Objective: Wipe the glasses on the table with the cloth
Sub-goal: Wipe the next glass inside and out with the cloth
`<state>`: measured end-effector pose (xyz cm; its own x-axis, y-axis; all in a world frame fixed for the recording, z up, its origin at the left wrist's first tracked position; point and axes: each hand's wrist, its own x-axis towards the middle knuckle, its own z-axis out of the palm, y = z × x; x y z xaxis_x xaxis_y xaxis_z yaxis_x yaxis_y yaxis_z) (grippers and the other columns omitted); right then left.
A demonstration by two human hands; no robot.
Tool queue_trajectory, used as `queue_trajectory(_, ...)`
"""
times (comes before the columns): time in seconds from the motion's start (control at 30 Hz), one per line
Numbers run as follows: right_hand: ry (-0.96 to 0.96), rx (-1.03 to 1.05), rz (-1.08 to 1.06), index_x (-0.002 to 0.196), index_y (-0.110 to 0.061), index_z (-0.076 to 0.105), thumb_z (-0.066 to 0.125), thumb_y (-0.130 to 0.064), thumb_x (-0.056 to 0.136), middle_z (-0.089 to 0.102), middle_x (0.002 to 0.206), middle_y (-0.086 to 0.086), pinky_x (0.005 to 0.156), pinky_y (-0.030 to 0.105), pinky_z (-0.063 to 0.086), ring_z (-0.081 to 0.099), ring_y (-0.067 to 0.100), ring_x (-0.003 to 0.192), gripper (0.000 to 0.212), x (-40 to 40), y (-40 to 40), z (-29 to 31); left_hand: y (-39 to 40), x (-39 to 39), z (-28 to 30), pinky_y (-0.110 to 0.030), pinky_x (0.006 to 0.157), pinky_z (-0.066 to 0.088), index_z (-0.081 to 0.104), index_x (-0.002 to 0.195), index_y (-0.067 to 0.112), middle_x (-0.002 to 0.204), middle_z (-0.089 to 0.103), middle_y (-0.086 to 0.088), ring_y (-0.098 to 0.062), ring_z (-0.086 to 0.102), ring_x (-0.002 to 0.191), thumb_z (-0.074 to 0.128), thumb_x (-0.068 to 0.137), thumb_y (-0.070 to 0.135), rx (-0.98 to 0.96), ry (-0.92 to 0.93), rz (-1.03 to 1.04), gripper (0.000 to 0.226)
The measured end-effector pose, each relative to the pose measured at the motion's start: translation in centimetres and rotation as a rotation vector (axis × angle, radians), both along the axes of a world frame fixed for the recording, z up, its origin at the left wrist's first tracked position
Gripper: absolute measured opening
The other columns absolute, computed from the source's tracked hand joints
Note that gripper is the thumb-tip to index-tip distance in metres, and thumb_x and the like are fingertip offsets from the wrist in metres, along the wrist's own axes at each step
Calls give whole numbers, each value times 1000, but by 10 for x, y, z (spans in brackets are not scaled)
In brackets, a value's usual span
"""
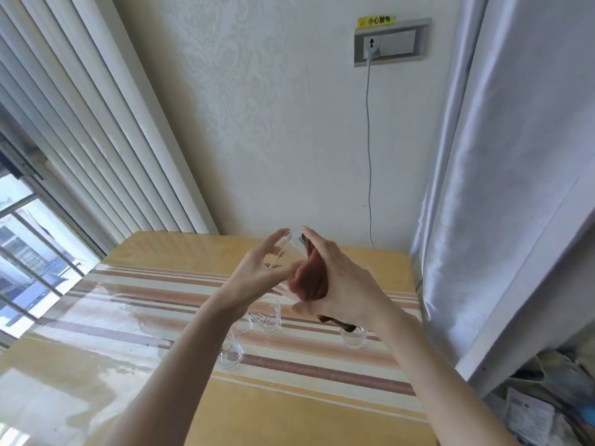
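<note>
My left hand (257, 268) grips a clear glass (285, 244) raised above the table, its fingers curled round the rim. My right hand (338, 284) holds a reddish-brown cloth (309, 281) bunched against the glass, with a dark corner of the cloth hanging below my wrist. On the striped table (161, 317) beneath my arms stand three more clear glasses: one in the middle (269, 315), one nearer me (230, 354) and one at the right (353, 338).
A white wall with a socket (391, 43) and a hanging cable rises behind the table. A grey curtain (499, 188) hangs at the right, blinds and a window at the left. Bags and papers lie at the bottom right.
</note>
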<state>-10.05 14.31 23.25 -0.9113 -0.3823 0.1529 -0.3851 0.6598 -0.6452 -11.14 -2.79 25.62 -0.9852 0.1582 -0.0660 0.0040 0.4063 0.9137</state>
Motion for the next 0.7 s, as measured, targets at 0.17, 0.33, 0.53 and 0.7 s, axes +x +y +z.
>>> queue_trajectory(0.17, -325, -105, 44, 143, -46, 14, 82, -48, 65, 45, 132, -19, 101, 33, 41, 50, 14, 121, 103, -14, 11, -5, -12, 0, -8, -14, 73, 46, 43, 125, 51, 117, 48, 17, 2, 58, 98, 77, 52, 52, 108, -7, 13, 81)
queue_trajectory(0.33, -371, -302, -41, 139, -31, 34, 83, -37, 70, 51, 122, -12, 89, 24, 38, 51, 12, 109, 85, -16, 9, -29, -14, 0, -20, -16, 73, 41, 39, 138, 38, 121, 43, 8, 3, 54, 94, 79, 71, 29, 190, 10, 133, 78)
queue_trajectory(0.53, -509, -709, -200, 132, -26, 43, 86, -17, 67, 56, 113, -10, 82, 24, 53, 59, 15, 103, 78, -5, -4, -66, -10, 11, -48, -38, 89, 43, 38, 139, 37, 122, 44, 4, -16, 47, 116, 76, 67, 32, 262, 18, 257, 82)
queue_trajectory(0.7, -702, -977, -289, 93, -20, 53, 80, -2, 72, 58, 82, 5, 58, 39, 58, 60, 28, 67, 39, 16, -12, -98, -6, 22, -81, -41, 90, 47, 38, 134, 49, 133, 44, -3, -26, 49, 125, 82, 68, 37, 267, 1, 330, 81)
